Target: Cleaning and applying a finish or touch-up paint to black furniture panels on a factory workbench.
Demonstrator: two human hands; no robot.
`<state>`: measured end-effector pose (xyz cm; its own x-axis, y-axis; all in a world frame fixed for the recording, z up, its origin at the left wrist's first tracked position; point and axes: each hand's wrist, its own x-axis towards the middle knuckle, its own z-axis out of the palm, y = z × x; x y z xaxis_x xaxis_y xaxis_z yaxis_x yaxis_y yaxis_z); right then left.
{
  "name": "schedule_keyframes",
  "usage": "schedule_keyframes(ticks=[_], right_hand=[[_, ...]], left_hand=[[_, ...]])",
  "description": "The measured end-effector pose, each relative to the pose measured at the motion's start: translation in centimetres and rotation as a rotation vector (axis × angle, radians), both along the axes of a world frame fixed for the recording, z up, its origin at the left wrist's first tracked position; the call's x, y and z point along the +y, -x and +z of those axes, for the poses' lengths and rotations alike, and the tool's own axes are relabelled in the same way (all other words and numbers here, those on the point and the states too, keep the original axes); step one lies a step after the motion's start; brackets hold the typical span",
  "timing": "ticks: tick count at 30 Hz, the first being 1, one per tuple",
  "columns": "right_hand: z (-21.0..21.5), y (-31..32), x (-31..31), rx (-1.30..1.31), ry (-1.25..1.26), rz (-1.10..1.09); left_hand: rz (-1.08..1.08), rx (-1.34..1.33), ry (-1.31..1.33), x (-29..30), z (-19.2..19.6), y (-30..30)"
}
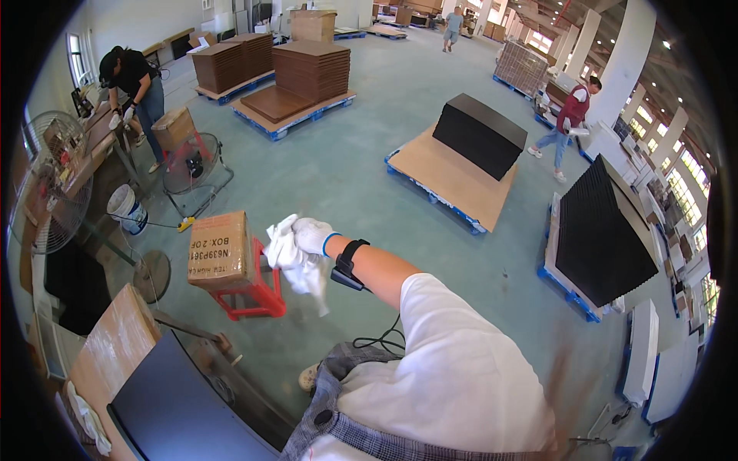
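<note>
The right hand (311, 236), in a white glove with a blue cuff, is at the centre of the frame. Its fingers are closed on a bunched white cloth (296, 269), with a loose tail hanging below; the fingertips are lost in the folds. The left hand is out of frame; its finger state cannot be told.

In judgement, the step in hand is handling the cloth. The next move calls for a firm grasp and a path that keeps the tail from snagging on the red stool (265, 298) just beside it. That stool bears a taped carton (217, 257).

Surfaces: at the lower left edge lies a dark panel (192, 407), beside a film-wrapped board (117, 338) and a crumpled rag (88, 419).

The floor (369, 196) is smooth and green-grey. Left of centre stand a bucket (127, 209) and a floor fan (188, 167). Right of centre, a black stack (480, 137) sits on a board-topped pallet; a larger dark stack (603, 234) stands at the right.

Farther off, a co-worker (132, 71) bends at a bench, upper left; brown panels (311, 73) are stacked at upper centre; a person in a red vest (576, 107) walks at upper right, near white columns (626, 61).
</note>
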<state>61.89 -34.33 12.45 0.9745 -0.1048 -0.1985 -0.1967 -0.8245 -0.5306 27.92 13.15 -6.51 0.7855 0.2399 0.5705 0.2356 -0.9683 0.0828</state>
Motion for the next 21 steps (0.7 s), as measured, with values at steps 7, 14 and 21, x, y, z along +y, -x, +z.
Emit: schedule_keyframes(ticks=[7,14,21], right_hand=[[0.2,-0.7,-0.8,-0.337,0.055,0.276],[5.2,-0.6,6.4,-0.017,-1.672,-0.038],[3.5,-2.2,12.2,0.147,-1.829,-0.162]], left_hand=[[-0.083,-0.006,0.010,-0.5,0.4,-1.4],[-0.063,0.004,0.001,0.5,0.3,-0.4],[-0.013,0.028,0.004,1.0,0.9,0.3]])
